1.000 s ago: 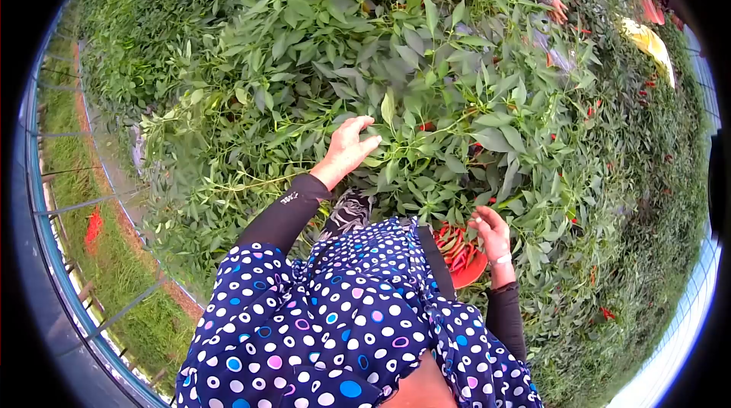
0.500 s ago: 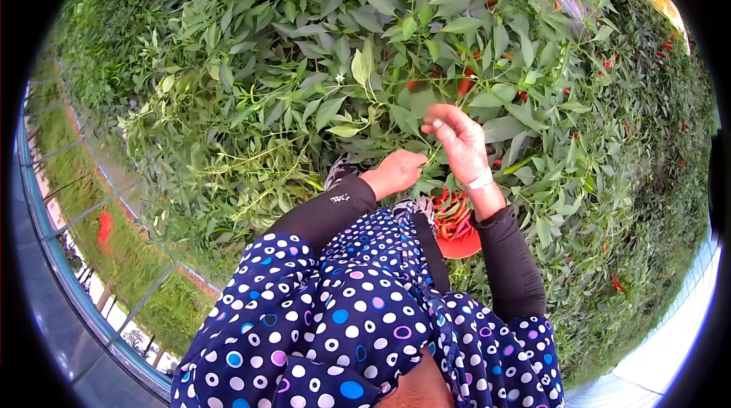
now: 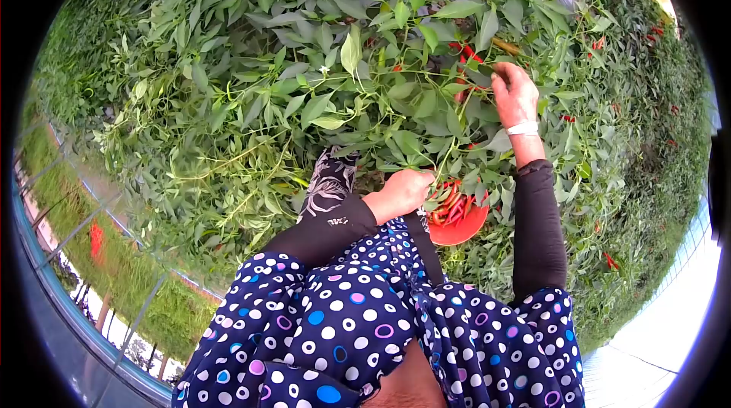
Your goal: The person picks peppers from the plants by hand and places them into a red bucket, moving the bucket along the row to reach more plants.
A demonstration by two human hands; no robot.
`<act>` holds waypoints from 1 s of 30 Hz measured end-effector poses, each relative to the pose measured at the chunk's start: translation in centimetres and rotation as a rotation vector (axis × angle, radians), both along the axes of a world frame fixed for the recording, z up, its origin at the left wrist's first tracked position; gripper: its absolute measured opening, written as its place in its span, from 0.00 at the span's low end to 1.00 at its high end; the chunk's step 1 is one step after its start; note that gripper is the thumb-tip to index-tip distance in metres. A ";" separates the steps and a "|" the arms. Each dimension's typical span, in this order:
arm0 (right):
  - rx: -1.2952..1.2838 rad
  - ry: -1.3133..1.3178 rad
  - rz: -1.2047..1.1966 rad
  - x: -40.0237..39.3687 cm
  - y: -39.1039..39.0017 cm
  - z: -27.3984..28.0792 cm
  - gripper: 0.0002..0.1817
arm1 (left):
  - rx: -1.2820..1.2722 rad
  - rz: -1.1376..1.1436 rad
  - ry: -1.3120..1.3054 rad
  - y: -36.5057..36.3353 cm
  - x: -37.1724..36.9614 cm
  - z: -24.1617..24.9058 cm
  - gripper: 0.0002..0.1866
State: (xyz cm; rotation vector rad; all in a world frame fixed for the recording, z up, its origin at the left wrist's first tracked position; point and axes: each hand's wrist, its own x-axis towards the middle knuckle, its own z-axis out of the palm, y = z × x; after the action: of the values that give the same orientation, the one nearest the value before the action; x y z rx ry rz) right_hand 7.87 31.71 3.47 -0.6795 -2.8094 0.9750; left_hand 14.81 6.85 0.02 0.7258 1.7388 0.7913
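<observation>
My left hand (image 3: 405, 193) is closed around a green pepper-plant stem (image 3: 447, 155) that rises out of its fingertips, just left of the bowl. My right hand (image 3: 518, 94) is up among the leaves, fingers loosely curved and thumb a little apart, with nothing visible between them. Red chili peppers (image 3: 467, 53) hang in the foliage just left of its fingertips, partly covered by leaves. Below the hands sits a red bowl (image 3: 459, 234) with many red chilies (image 3: 455, 205) in it. Leaves and my left hand hide part of its rim.
Dense pepper plants (image 3: 251, 96) fill the space ahead and on both sides. More red chilies (image 3: 611, 260) show low on the right. My patterned trouser leg (image 3: 329, 183) stands among the leaves. A grassy strip (image 3: 99, 233) and a framed structure (image 3: 46, 309) lie at the left.
My right hand has moved up and to the right, away from my left hand toward the hanging chilies. My left hand keeps its grip on the stem. The view has shifted slightly.
</observation>
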 end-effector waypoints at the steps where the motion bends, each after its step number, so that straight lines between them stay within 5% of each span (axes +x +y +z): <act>1: 0.001 0.015 0.016 0.2 -1.2 1.6 0.07 | 0.075 0.000 -0.012 0.4 0.2 0.8 0.08; 7: 0.197 -0.511 0.431 3.3 -5.5 -1.8 0.09 | 0.174 -0.008 -0.036 6.3 2.5 4.5 0.08; 9: 0.516 -0.567 0.435 3.1 -4.4 -3.6 0.14 | 0.172 -0.036 -0.032 7.7 3.0 4.6 0.08; 10: 0.460 -0.833 0.490 1.5 -4.2 -2.4 0.15 | 0.167 -0.070 -0.036 8.0 3.4 4.7 0.09; 11: 0.668 -0.558 0.422 2.9 -3.7 -4.3 0.14 | 0.160 -0.074 -0.039 8.2 3.6 4.7 0.09; 13: 0.620 -0.678 0.438 2.2 -3.0 -4.9 0.19 | 0.184 -0.086 -0.018 8.3 3.8 4.5 0.09; 15: 0.519 -0.814 0.354 1.7 -2.6 -4.3 0.22 | 0.169 -0.088 -0.030 7.5 3.2 4.0 0.10; 17: 0.314 -0.673 0.261 1.9 -1.6 -4.6 0.26 | 0.217 0.008 -0.192 6.0 0.4 4.0 0.11; 19: 0.201 -0.292 0.147 2.8 -0.7 -5.9 0.27 | 0.214 0.459 -0.106 5.3 -2.5 3.5 0.12; 23: -0.142 -0.383 -0.145 1.7 -1.6 -1.8 0.28 | 0.162 0.770 0.482 6.1 -9.9 0.2 0.20; 24: -0.487 -0.072 -0.124 3.3 -0.8 -4.8 0.31 | 0.012 0.723 0.497 6.8 -11.2 -0.6 0.24; 25: -0.423 -0.138 -0.079 5.1 0.1 -8.0 0.29 | -0.140 0.675 0.510 7.5 -12.7 -1.8 0.28; 27: -0.566 -0.320 -0.185 3.5 -1.2 -1.1 0.25 | 0.137 0.581 0.566 7.7 -13.7 -8.3 0.28; 28: -0.743 -0.119 -0.206 4.8 -1.6 -2.2 0.19 | 0.273 0.525 0.584 7.8 -14.1 -11.4 0.28; 30: -0.702 0.061 -0.086 6.1 -1.9 -1.9 0.14 | 0.060 0.160 0.517 9.1 -15.9 -7.1 0.20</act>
State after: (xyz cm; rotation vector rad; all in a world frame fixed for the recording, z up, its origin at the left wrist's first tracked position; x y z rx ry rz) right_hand 13.98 29.79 1.57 -0.7925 -2.3213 1.9403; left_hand -1.09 15.90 -7.05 0.8948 2.2673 0.8132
